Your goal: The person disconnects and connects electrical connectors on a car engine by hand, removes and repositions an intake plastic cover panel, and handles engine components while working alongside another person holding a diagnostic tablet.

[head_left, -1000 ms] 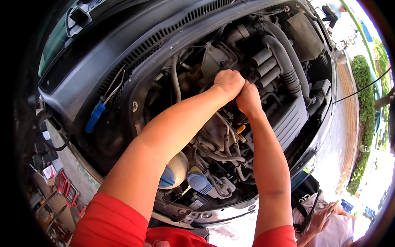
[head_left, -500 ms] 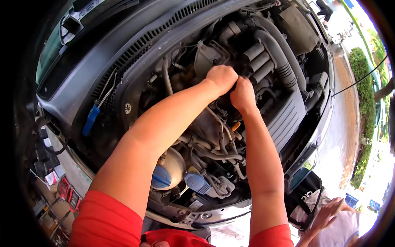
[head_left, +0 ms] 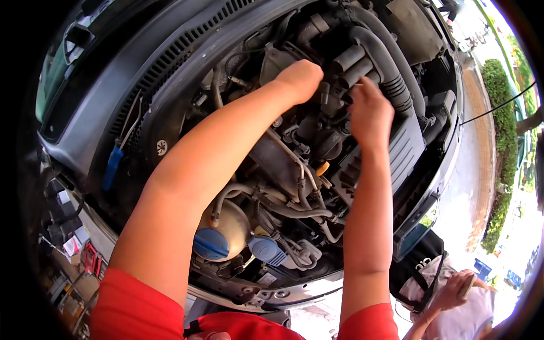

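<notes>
Two bare arms (head_left: 226, 141) extend forward, left of the ribbed dark-grey plastic cover (head_left: 401, 154). Left hand (head_left: 302, 80) — curled, knuckles up — lies beyond and left of it; right hand (head_left: 372, 116), fingers bent, at its left edge. Either grip: cannot be determined, fingertips obscured. Parallel black plastic pipes (head_left: 348, 58) — dull-surfaced, cylindrical — lie beyond the cover, near both hands.

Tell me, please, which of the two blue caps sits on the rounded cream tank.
The blue cap further left in the picture; the other cap, to its right, sits off the rounded tank.
</notes>
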Demonstrator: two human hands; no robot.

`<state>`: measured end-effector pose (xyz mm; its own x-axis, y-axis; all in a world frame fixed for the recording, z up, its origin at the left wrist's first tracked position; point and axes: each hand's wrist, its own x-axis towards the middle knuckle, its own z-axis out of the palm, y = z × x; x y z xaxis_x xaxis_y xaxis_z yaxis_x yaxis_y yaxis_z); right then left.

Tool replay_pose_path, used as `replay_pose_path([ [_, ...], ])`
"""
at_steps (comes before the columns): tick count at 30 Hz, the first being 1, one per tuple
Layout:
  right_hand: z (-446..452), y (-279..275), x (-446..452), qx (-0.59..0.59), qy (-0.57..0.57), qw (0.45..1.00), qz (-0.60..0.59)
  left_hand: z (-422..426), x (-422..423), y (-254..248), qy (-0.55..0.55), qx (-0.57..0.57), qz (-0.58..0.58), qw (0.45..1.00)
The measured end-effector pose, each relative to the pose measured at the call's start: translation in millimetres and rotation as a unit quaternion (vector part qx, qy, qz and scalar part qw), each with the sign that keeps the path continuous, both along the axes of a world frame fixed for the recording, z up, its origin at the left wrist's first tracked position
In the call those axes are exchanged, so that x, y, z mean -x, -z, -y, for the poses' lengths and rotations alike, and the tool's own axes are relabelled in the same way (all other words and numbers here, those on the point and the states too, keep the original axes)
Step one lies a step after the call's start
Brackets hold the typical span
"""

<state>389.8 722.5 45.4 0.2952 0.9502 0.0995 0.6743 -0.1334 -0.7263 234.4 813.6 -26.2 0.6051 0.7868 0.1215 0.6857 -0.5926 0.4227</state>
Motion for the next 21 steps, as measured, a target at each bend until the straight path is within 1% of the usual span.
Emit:
replay_pose_path([
  [1,6,-13,-9,-0.025,0.045,0.998,0.037,-2,6,8,-0.002,0.051,0.066,0.997],
  [2,15,-22,-14,-0.041,0.080,0.996,0.008,-2,9,9,-0.041,0.108,0.074,0.991],
  [4,41,-41,-12,-0.007,0.104,0.994,-0.026,3,16,7,-0.079,0.147,0.079,0.983],
  [6,75,-30,-12,-0.028,0.091,0.993,-0.063,2,17,8,-0.116,0.196,0.078,0.970],
  [7,95,-27,-8,-0.017,0.084,0.992,-0.088,2,18,9,-0.110,0.227,0.126,0.959],
  [8,117,-32,0,0.011,0.076,0.992,-0.097,-1,19,19,-0.103,0.161,0.123,0.974],
  [10,162,-28,19,0.023,0.078,0.984,-0.156,0,18,7,-0.168,0.308,0.193,0.916],
  [11,183,-31,28,0.029,0.056,0.986,-0.152,0,19,0,-0.188,0.384,0.213,0.878],
  [12,201,-28,35,0.006,0.028,0.990,-0.135,2,20,-2,-0.176,0.395,0.240,0.869],
  [14,235,-26,51,0.049,0.017,0.979,-0.195,2,26,-2,-0.160,0.408,0.247,0.864],
  [15,249,-23,59,0.050,0.013,0.974,-0.223,2,28,-3,-0.162,0.415,0.242,0.862],
  [16,260,-25,64,0.084,0.010,0.966,-0.244,3,28,-4,-0.159,0.413,0.234,0.865],
  [19,286,-19,71,0.089,0.008,0.960,-0.267,9,29,-9,-0.160,0.419,0.236,0.862],
  [21,293,-19,69,0.096,0.003,0.960,-0.262,10,31,-7,-0.152,0.419,0.244,0.861],
])
